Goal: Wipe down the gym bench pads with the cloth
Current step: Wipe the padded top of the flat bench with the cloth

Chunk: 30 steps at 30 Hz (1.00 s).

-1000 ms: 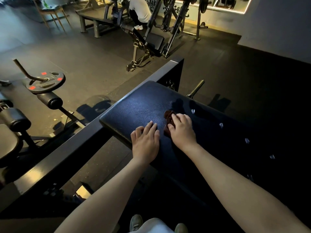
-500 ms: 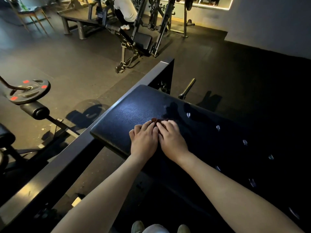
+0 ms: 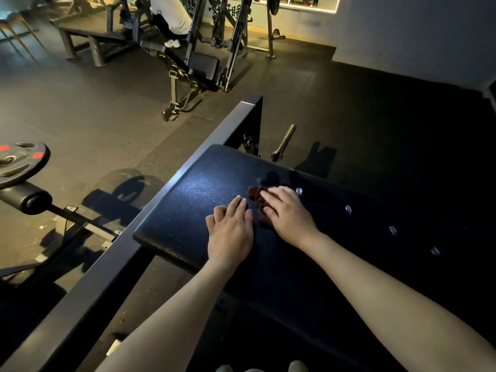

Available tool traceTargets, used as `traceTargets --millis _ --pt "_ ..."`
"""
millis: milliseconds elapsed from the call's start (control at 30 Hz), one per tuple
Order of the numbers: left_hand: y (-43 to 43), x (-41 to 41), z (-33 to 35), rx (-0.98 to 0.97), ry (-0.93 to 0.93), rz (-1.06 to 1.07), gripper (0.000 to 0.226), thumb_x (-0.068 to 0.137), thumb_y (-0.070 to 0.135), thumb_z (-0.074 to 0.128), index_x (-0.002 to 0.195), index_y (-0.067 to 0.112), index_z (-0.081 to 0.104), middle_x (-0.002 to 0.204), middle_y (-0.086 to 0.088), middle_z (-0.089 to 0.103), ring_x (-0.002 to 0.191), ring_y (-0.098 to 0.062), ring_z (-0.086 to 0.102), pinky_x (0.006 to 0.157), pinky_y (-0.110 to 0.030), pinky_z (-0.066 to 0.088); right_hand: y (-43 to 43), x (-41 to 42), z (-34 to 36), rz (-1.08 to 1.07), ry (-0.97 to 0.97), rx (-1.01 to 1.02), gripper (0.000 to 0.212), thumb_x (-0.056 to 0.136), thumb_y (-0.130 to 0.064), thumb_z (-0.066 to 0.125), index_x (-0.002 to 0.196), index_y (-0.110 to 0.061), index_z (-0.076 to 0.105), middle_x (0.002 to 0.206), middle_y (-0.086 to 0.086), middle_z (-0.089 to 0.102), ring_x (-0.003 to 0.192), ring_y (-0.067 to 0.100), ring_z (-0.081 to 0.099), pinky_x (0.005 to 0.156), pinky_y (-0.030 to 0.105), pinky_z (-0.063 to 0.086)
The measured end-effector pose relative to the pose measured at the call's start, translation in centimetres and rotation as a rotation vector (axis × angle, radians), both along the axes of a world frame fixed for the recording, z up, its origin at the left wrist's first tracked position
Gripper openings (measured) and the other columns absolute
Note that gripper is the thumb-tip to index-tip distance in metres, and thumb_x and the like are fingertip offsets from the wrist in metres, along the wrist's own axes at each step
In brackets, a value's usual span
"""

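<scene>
Black bench pad runs near-left to right, lit at its left end, dark toward the right. Dark red-brown cloth lies bunched on the pad's far side, approx. mid-length. Right hand lies palm-down on it w/ fingers fairly straight, pressing rather than gripping. Left hand is flat on bare pad just left of the cloth, fingers together, holding nothing. Weight plate sits far left; a person in a white top crouches far back.
</scene>
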<state>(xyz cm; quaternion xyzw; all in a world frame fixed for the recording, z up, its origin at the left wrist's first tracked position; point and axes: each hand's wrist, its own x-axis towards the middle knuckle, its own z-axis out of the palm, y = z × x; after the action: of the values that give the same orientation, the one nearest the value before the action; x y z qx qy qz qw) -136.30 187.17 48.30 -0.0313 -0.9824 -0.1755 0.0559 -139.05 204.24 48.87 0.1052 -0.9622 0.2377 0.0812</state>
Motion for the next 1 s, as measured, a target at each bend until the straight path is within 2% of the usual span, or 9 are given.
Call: traceTargets --millis 133,333,533,633,700,767,833,933,1000 --pt "0.1 -0.2 0.1 -0.004 -0.022 -0.012 0.051 0.107 0.047 0.022 0.149 0.029 0.043 0.159 0.011 0.035 0.125 -0.021 0.034 0.104 -0.042 0.029 0.0 -0.9 0.5 -0.281 0.003 0.006 0.044 0.102 -0.024 0.048 0.143 -0.008 0.05 0.145 0.008 0.045 0.139 0.029 0.03 0.117 0.039 0.025" --pt "-0.1 -0.8 0.3 0.037 -0.061 -0.031 0.052 0.106 0.047 0.018 0.15 0.031 0.041 0.159 0.012 0.033 0.127 -0.021 0.033 0.103 -0.042 0.029 -2.5 0.7 0.2 -0.055 -0.038 0.016 0.045 0.102 -0.026 0.051 0.145 -0.012 0.049 0.148 0.005 0.044 0.142 0.025 0.028 0.117 0.039 0.028" --pt "0.3 -2.1 0.2 0.003 -0.037 -0.066 0.05 0.106 0.047 0.021 0.148 0.03 0.043 0.157 0.013 0.035 0.125 -0.022 0.033 0.105 -0.042 0.026 0.7 -2.2 0.7 -0.409 -0.039 0.031 0.045 0.103 -0.025 0.044 0.145 -0.008 0.046 0.147 0.011 0.041 0.14 0.032 0.026 0.118 0.038 0.019" --pt "0.8 -3.8 0.2 -0.014 -0.02 -0.054 0.049 0.106 0.045 0.023 0.147 0.03 0.044 0.156 0.013 0.037 0.127 -0.021 0.031 0.107 -0.041 0.022 -2.1 -2.7 0.3 -0.244 -0.002 0.034 0.045 0.098 -0.023 0.046 0.138 -0.005 0.053 0.141 0.016 0.049 0.134 0.038 0.037 0.116 0.044 0.026" --pt "0.9 -4.7 0.1 -0.023 -0.022 -0.067 0.05 0.106 0.046 0.02 0.148 0.03 0.043 0.156 0.013 0.036 0.13 -0.021 0.028 0.109 -0.041 0.02 -2.6 -2.8 0.0 -0.098 -0.015 0.022 0.045 0.1 -0.024 0.047 0.142 -0.008 0.052 0.146 0.012 0.045 0.14 0.034 0.032 0.116 0.044 0.03" --pt "1.0 -5.5 0.0 -0.011 -0.021 -0.058 0.053 0.105 0.047 0.017 0.148 0.03 0.043 0.156 0.012 0.037 0.133 -0.021 0.027 0.11 -0.041 0.018 -1.0 -3.8 0.2 -0.071 -0.033 0.031 0.046 0.102 -0.025 0.048 0.145 -0.011 0.048 0.15 0.008 0.041 0.144 0.03 0.025 0.118 0.041 0.025" --pt "1.1 -5.9 -0.1 -0.011 -0.01 -0.038 0.055 0.103 0.049 0.016 0.147 0.03 0.045 0.155 0.013 0.039 0.134 -0.022 0.029 0.111 -0.042 0.017 1.5 -4.9 0.2 -0.174 -0.006 0.043 0.045 0.102 -0.022 0.049 0.144 -0.009 0.049 0.149 0.011 0.043 0.143 0.032 0.027 0.118 0.039 0.02" --pt "1.2 -6.1 -0.1 -0.009 0.005 -0.043 0.05 0.106 0.046 0.023 0.147 0.029 0.046 0.155 0.013 0.04 0.135 -0.021 0.029 0.112 -0.041 0.017 3.7 -5.9 0.3 -0.388 -0.033 -0.005 0.044 0.103 -0.022 0.045 0.143 -0.006 0.049 0.145 0.014 0.044 0.138 0.034 0.03 0.117 0.041 0.023" --pt "1.1 -6.5 0.0 -0.003 0.004 -0.04 0.049 0.107 0.045 0.025 0.147 0.028 0.046 0.155 0.012 0.041 0.136 -0.021 0.03 0.113 -0.04 0.019 2.1 -5.9 0.3 -0.373 -0.001 0.003 0.042 0.102 -0.022 0.044 0.139 -0.003 0.053 0.139 0.016 0.049 0.133 0.036 0.037 0.115 0.043 0.026"
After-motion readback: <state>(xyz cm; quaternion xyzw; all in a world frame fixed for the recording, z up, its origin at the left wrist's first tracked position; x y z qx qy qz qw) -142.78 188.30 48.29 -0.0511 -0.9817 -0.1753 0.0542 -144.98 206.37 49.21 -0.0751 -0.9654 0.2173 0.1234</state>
